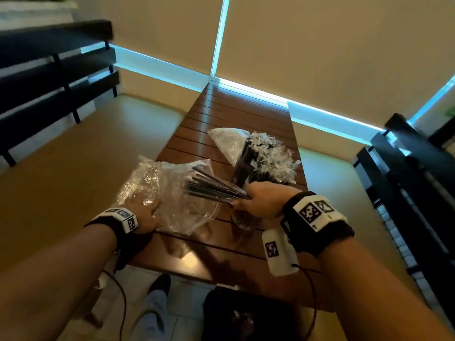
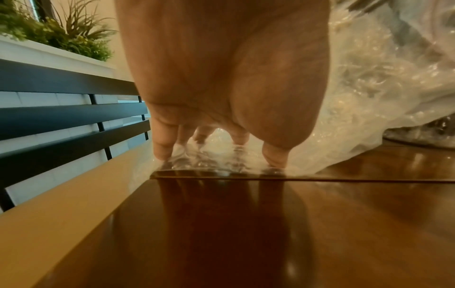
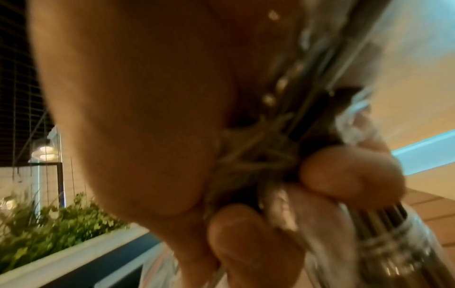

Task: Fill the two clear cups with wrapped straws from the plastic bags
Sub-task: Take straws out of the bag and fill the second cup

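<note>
My right hand (image 1: 256,203) grips a fanned bunch of dark wrapped straws (image 1: 214,188) by one end; their far ends still lie in the mouth of a crumpled clear plastic bag (image 1: 170,190) on the wooden table (image 1: 236,114). My left hand (image 1: 145,212) presses flat on that bag's near left corner, its fingertips (image 2: 162,150) straight on the plastic (image 2: 369,97). A clear cup (image 1: 256,166) packed with wrapped straws stands upright just behind my right hand. In the right wrist view my fingers (image 3: 344,171) curl round the straws (image 3: 258,155), beside the cup (image 3: 393,243).
A second plastic bag (image 1: 226,141) lies behind the full cup. Dark slatted benches (image 1: 56,77) stand left and right of the narrow table. A planter with greenery (image 2: 56,37) sits behind the left bench. A dark bag (image 1: 236,316) lies on the floor near my feet.
</note>
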`<state>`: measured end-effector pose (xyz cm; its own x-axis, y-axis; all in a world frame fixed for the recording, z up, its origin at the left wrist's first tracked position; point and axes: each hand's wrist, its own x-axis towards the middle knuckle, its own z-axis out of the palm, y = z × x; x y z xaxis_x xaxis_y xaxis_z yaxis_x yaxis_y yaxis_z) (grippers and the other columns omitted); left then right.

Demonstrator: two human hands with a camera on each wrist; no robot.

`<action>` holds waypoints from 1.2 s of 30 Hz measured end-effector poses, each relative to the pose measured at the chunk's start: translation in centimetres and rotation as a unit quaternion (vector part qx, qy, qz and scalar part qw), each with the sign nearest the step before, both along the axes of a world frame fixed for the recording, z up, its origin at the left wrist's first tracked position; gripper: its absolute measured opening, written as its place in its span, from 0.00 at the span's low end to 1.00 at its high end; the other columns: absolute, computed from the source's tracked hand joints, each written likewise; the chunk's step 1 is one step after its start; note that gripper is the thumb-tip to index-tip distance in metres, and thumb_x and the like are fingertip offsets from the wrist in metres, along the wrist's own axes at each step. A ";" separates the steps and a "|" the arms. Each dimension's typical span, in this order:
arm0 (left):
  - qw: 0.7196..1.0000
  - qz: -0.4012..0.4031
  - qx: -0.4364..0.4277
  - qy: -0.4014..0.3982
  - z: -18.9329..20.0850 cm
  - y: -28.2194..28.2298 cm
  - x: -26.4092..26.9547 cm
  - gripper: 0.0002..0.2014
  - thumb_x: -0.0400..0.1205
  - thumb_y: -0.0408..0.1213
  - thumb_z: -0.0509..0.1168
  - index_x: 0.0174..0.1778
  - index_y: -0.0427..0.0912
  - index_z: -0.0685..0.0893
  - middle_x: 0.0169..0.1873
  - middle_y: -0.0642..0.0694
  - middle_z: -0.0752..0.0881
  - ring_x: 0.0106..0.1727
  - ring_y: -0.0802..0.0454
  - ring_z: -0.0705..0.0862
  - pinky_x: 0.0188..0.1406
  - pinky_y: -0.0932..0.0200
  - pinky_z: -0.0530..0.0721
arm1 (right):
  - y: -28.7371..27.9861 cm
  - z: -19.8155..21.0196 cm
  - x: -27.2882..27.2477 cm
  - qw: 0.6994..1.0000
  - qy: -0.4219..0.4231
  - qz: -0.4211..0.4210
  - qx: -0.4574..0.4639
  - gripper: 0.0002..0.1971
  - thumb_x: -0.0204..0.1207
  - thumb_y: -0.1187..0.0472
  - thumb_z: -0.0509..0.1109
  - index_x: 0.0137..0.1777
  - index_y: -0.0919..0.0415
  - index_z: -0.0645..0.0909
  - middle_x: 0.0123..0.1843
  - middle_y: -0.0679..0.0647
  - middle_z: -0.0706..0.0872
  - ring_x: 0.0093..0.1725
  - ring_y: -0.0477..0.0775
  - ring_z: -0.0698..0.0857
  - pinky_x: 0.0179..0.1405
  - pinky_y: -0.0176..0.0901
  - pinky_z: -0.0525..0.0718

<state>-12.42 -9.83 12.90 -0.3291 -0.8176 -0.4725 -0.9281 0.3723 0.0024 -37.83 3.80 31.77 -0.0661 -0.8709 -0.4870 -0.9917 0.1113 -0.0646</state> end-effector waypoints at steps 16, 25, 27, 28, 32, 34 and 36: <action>0.982 0.016 -0.140 0.125 6.7 0.9 -3.5 0.33 0.67 0.53 0.65 0.71 0.55 0.75 0.75 0.43 0.70 0.74 0.40 0.72 0.74 0.35 0.70 | 2.7 3.0 -0.6 0.934 -0.204 -0.073 -0.283 0.16 0.87 0.47 0.61 0.38 0.52 0.72 0.32 0.47 0.78 0.31 0.44 0.77 0.31 0.39 0.70; 0.543 0.063 0.286 0.787 22.5 4.4 -8.5 0.24 0.68 0.57 0.78 0.46 0.40 0.84 0.54 0.37 0.89 0.61 0.43 0.88 0.66 0.44 0.83 | -2.0 -2.3 3.8 0.880 -0.201 -0.113 -0.415 0.16 0.76 0.40 0.70 0.51 0.53 0.77 0.40 0.54 0.87 0.41 0.61 0.86 0.40 0.57 0.87; 0.499 0.149 0.258 0.814 23.7 5.3 -10.4 0.16 0.69 0.52 0.78 0.35 0.44 0.83 0.33 0.46 0.86 0.40 0.49 0.87 0.58 0.48 0.83 | -2.3 -2.4 4.8 0.861 -0.216 -0.124 -0.442 0.16 0.75 0.43 0.69 0.53 0.53 0.78 0.43 0.55 0.88 0.44 0.64 0.87 0.41 0.56 0.87; 0.491 0.185 0.227 0.820 24.0 5.6 -11.1 0.16 0.70 0.49 0.80 0.33 0.47 0.80 0.26 0.50 0.79 0.31 0.53 0.81 0.50 0.50 0.82 | -2.3 -2.4 5.2 0.854 -0.224 -0.122 -0.454 0.17 0.73 0.42 0.66 0.54 0.53 0.78 0.45 0.56 0.89 0.45 0.64 0.88 0.41 0.55 0.87; 0.517 0.223 0.095 0.821 25.0 6.4 -12.7 0.16 0.77 0.45 0.77 0.31 0.49 0.75 0.23 0.50 0.67 0.21 0.54 0.67 0.28 0.58 0.78 | -1.9 -2.5 5.8 0.836 -0.275 -0.107 -0.463 0.29 0.66 0.29 0.62 0.53 0.53 0.74 0.40 0.51 0.87 0.38 0.57 0.87 0.33 0.53 0.84; 0.520 0.185 0.041 0.833 26.2 6.7 -12.6 0.17 0.78 0.43 0.75 0.30 0.48 0.74 0.21 0.50 0.68 0.19 0.55 0.68 0.24 0.59 0.77 | -1.6 -2.3 5.3 0.838 -0.293 -0.130 -0.442 0.30 0.63 0.28 0.70 0.50 0.53 0.72 0.40 0.47 0.85 0.38 0.52 0.86 0.35 0.51 0.85; 0.518 0.132 -0.002 0.845 27.7 6.9 -12.2 0.19 0.79 0.41 0.74 0.28 0.47 0.72 0.19 0.50 0.69 0.18 0.55 0.69 0.25 0.59 0.78 | -1.3 -2.1 4.6 0.849 -0.316 -0.176 -0.384 0.30 0.63 0.34 0.79 0.52 0.54 0.72 0.45 0.49 0.85 0.43 0.50 0.85 0.36 0.45 0.83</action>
<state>-24.63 -2.92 40.57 -0.1462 -0.9396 0.3095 0.3806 0.2353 0.8943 -33.26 2.53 29.67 -0.3249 -0.9282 0.1813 -0.6460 0.0778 -0.7593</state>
